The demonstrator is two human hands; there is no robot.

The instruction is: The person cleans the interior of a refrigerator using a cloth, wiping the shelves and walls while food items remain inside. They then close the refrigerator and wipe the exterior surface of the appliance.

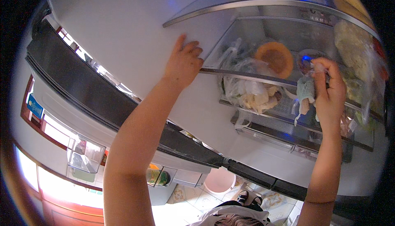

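I look into an open refrigerator with glass shelves. My right hand [330, 84] pinches a pale green cloth [305, 87] in front of the middle shelf's front edge [247, 75]; the cloth hangs down in folds. Behind that hand a round dish [304, 54] is partly hidden. My left hand [186, 60] is raised by the white inner side wall [123, 19], near the shelf's left end, with fingers spread and nothing held. Whether it touches the wall I cannot tell. An orange bowl [289, 60] and a clear plastic bag of pale food [259, 98] lie between the hands.
Bagged pale food [353, 47] fills the right side. Above runs another shelf edge [216, 10]; below are a lower shelf edge [226, 103] and a drawer [265, 141]. The open door's dark gasket [83, 74] crosses the left. A pink basin [219, 181] stands on the tiled floor.
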